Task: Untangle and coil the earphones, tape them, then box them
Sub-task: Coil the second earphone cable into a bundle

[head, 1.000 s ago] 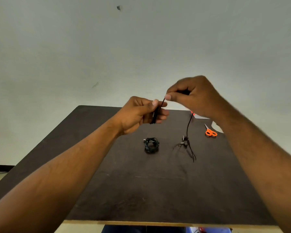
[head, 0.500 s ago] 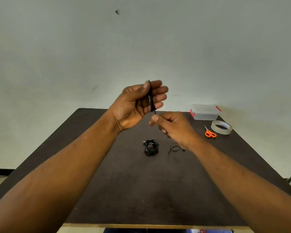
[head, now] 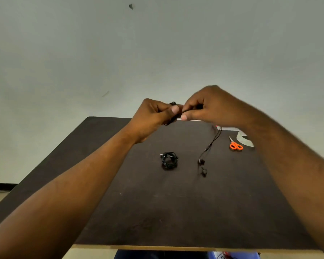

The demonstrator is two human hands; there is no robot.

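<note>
Earphones: one set in hand, one set coiled on bench

Earphones (head: 209,144), black, wired. Item is held above the far part of the bench (head: 157,212) by both hands. Left hand (head: 153,118): fingers curled, thumb pressed down over a gathered bundle of cable, part of which shows above and below the thumb. Right hand (head: 209,107): thumb and forefinger pinch the cable just to the right of the left thumb, the two hands nearly touching. A short taut length of cable runs between the two pinches. From beneath the right fingers the loose remainder hangs down and toward the person, reaching the bench surface; the two earbuds lie on the bench at its end, one just nearer the person than the other.

Coiled earphones (head: 169,160), black, second set. Lies on the bench below the left fingers, well apart from both hands, wound in a compact ring. Sits to the left of the hanging earbuds, near but not touching them.

Scissors (head: 235,144), orange handles, pale blades. Lie flat on the bench below and to the right of the right fingers, handles toward the person, blades pointing away.

Tape roll (head: 244,140), pale, translucent. Just right of the scissors; largely hidden by the right forearm.

Box (head: 230,128), clear, seen only as a pale strip with a red spot at the far edge of the bench, beneath the right wrist; details cannot be made out.

Bench: dark brown top with a light front edge, set against a plain pale wall.
</note>
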